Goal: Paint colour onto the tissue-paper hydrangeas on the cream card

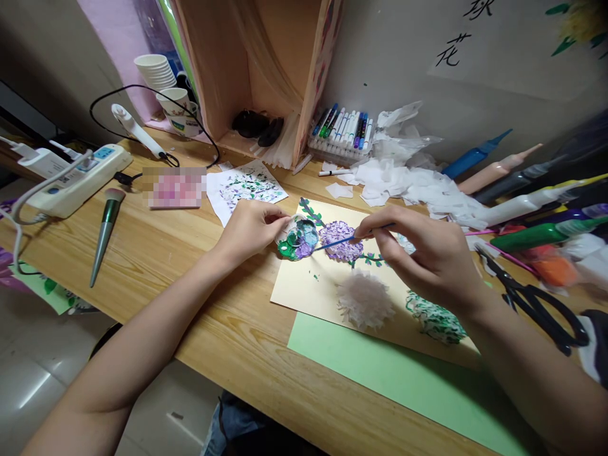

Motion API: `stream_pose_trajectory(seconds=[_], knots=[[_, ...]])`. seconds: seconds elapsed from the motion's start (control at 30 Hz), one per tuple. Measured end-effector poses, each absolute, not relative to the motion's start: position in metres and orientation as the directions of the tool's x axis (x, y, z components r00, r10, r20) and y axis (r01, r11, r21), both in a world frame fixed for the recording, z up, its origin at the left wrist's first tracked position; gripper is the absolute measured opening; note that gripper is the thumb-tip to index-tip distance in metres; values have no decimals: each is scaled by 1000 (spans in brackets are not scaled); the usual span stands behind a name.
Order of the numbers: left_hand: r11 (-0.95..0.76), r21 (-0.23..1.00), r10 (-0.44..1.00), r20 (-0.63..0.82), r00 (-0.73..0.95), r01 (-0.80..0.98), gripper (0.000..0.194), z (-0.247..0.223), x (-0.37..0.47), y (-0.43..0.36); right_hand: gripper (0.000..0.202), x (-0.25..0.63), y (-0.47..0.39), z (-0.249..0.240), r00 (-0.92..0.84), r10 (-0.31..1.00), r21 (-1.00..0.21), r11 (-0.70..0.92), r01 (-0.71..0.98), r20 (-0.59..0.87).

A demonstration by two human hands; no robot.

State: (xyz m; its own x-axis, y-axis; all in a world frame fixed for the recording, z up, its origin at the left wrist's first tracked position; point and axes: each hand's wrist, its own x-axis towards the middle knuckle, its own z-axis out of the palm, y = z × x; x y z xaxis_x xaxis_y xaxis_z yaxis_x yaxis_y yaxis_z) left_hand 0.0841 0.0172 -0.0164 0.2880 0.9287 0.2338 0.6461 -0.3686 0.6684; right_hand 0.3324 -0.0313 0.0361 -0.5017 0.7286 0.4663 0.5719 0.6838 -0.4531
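My left hand (254,227) pinches the rim of a small round paint palette (298,239) smeared with green, purple, blue and white. In my right hand (422,253) is a thin blue paintbrush (339,242), its tip at the purple paint on the palette's lower right edge. Beneath both hands lies a cream sheet (304,292) bearing a purple textured flower (339,234) with painted green leaves. A white ruffled paper ball (365,299) and a green-and-white one (434,316) sit nearer me on that sheet. My right hand and forearm hide part of it.
Green paper (361,361) lies under the cream sheet. Black scissors (536,297) and paint bottles (546,234) are at right, white paper scraps (408,183) and markers (342,130) behind. A makeup brush (107,234) and power strip (78,183) lie left.
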Motion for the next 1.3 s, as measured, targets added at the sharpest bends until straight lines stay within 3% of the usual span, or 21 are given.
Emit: stream_pose_trajectory(seconds=[1.3], knots=[[-371,656,928,231,293,657,20,-17,84,18,18,327,-33,35,-544,692,-460,722,517,474]])
